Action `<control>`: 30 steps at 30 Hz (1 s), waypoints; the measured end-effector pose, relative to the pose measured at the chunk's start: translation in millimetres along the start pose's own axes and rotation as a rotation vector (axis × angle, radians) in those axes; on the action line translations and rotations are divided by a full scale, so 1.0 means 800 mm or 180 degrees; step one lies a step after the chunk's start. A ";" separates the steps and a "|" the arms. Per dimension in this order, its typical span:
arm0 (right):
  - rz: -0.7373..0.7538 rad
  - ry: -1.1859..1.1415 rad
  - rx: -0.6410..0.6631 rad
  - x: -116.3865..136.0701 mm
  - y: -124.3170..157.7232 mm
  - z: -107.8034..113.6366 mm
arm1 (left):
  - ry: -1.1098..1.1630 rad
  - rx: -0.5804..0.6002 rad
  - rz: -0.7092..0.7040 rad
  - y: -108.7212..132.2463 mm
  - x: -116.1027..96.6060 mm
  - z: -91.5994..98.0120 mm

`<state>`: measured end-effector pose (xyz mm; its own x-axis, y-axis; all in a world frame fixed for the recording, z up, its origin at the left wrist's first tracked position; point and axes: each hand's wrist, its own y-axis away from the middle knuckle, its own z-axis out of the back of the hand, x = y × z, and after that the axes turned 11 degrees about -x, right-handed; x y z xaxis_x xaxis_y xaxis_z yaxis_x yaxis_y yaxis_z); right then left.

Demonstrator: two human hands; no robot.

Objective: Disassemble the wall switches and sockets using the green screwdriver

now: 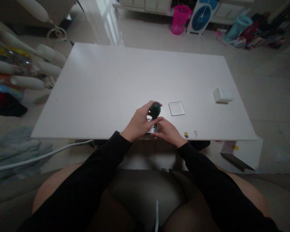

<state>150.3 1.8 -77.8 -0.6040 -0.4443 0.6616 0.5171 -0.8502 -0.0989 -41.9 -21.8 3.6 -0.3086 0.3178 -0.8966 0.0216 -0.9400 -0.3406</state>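
My left hand [141,120] is closed around the dark green and black handle of a screwdriver [155,109], which stands roughly upright with its shaft pointing down. Close against it, my right hand [168,131] has its fingers bent in around the lower shaft. What the right fingers grip is mostly hidden. Between the hands, at the table's near edge, a small pale piece with metal parts [149,127] shows only in part. A thin square frame [176,108] lies flat just beyond the right hand.
The white table [106,87] spans the view. On its right side stands a white box [223,95]; two small stickers [186,134] are near the front edge. A pale cable [62,148] runs in from the left. Beyond are a pink basket [180,20] and a teal basket [239,28].
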 end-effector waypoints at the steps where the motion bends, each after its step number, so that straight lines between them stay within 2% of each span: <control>1: 0.0010 -0.0001 -0.0011 0.000 0.000 0.000 | 0.0003 -0.0056 -0.0004 0.000 0.001 0.000; 4: -0.0021 -0.0031 -0.0032 0.000 0.001 0.000 | 0.0067 -0.0133 0.0123 0.000 0.002 0.000; 8: -0.0059 -0.0069 -0.0007 0.003 0.000 0.002 | 0.0283 0.0004 0.0312 -0.002 0.002 0.001; 15: 0.0012 -0.0080 0.0057 0.004 -0.001 0.004 | 0.0270 0.0320 0.0077 0.000 -0.002 0.002; 23: -0.0006 -0.0029 0.0002 -0.001 0.000 -0.002 | -0.0270 0.0141 -0.0085 -0.003 -0.005 0.003; 27: -0.0021 -0.0005 0.0023 0.001 0.000 0.000 | 0.0004 0.0019 0.0140 -0.003 -0.004 0.004; 30: 0.0009 0.0036 0.0036 0.004 0.000 0.003 | 0.0297 0.0063 0.0342 -0.002 -0.002 0.004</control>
<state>150.1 1.0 -73.9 -0.6094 -0.4499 0.6529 0.5256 -0.8457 -0.0922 -44.3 -20.8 6.2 -0.2155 0.2245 -0.9503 0.0308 -0.9712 -0.2364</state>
